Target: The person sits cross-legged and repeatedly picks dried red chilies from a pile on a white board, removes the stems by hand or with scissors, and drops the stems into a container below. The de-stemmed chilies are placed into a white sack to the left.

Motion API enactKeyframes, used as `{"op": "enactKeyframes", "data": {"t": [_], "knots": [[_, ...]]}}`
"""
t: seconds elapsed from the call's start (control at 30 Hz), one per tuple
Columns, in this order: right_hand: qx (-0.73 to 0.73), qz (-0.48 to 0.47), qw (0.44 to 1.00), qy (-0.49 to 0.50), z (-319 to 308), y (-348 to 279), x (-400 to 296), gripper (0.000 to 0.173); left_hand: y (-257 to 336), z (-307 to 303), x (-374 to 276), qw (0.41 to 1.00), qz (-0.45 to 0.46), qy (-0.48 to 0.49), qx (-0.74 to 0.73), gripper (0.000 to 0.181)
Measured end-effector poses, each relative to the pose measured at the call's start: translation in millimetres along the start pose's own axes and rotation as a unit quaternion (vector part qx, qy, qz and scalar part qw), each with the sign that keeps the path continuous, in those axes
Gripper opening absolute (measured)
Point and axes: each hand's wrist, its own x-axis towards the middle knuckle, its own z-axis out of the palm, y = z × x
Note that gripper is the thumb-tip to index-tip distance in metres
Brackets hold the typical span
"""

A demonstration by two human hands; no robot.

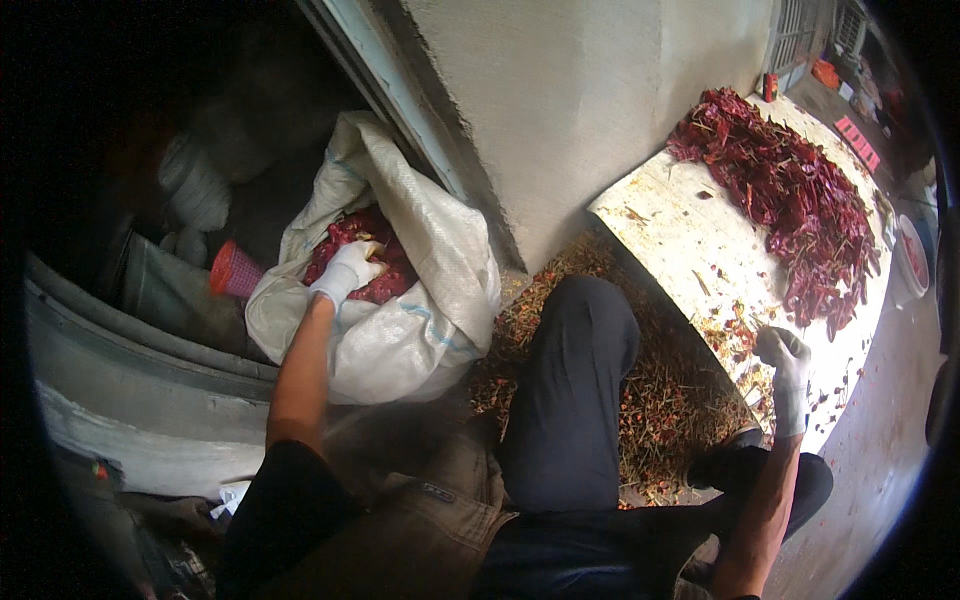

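My left hand (pixel 351 270), in a white glove, reaches into a white woven sack (pixel 442 232) and rests on the red dried chili pieces (pixel 390 283) inside it. Whether it holds any is not clear. Over the near right part of a pale board (pixel 660 225) is my right hand (pixel 784 352), in a white glove with dark, dirty fingers. Its fingers are curled, and I cannot tell if something is between them. A long heap of dried red chilies (pixel 795 187) lies on the board just beyond that hand, with seeds and stem bits scattered beside it.
Stems and chili scraps (pixel 660 405) cover the floor beside my knee (pixel 577 330). A red and purple perforated basket (pixel 236 271) stands left of the sack. A concrete wall (pixel 592 97) rises ahead. A white bucket (pixel 911 259) and a pink slotted item (pixel 857 142) are at the right.
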Motion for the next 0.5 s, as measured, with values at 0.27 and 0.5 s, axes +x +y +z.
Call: {"op": "enactKeyframes", "data": {"t": [0.27,0.5], "knots": [[-0.021,-0.010,1.000,0.002,-7.7,3.0,-1.3,0.025,-35.0,-20.0,-13.9,0.984,-0.053,0.170,-0.014,0.036],[-0.050,0.010,0.999,0.003,-16.4,34.0,9.4,0.026,-157.3,-69.8,-25.6,0.931,-0.304,0.174,0.102,0.045]]}}
